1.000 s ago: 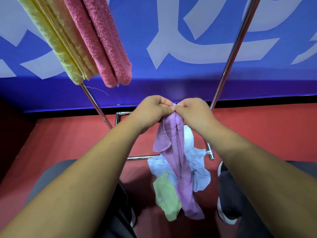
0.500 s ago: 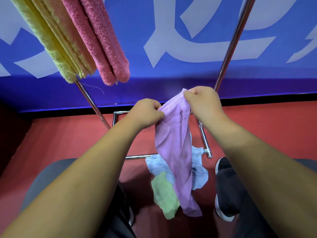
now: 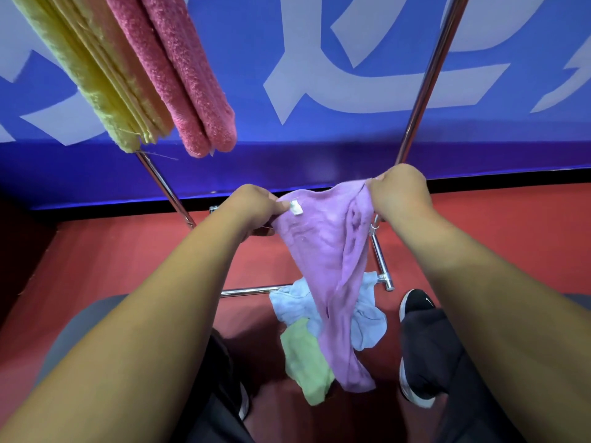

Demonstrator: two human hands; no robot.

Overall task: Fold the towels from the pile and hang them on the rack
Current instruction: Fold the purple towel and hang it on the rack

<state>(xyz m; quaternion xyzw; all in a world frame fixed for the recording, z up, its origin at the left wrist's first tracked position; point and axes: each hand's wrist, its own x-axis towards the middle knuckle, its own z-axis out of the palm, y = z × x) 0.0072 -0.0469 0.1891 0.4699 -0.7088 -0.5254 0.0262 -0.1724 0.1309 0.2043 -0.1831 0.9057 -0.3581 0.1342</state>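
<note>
Red floor (image 3: 112, 251) | left hand (image 3: 252, 206), right hand (image 3: 399, 193) each pinch a corner | purple towel (image 3: 323, 244) spread between, hanging below

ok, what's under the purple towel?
A blue towel and a green towel lie on the floor below the hanging purple towel. Its tail covers where they meet, so any further towel there is hidden.
</note>
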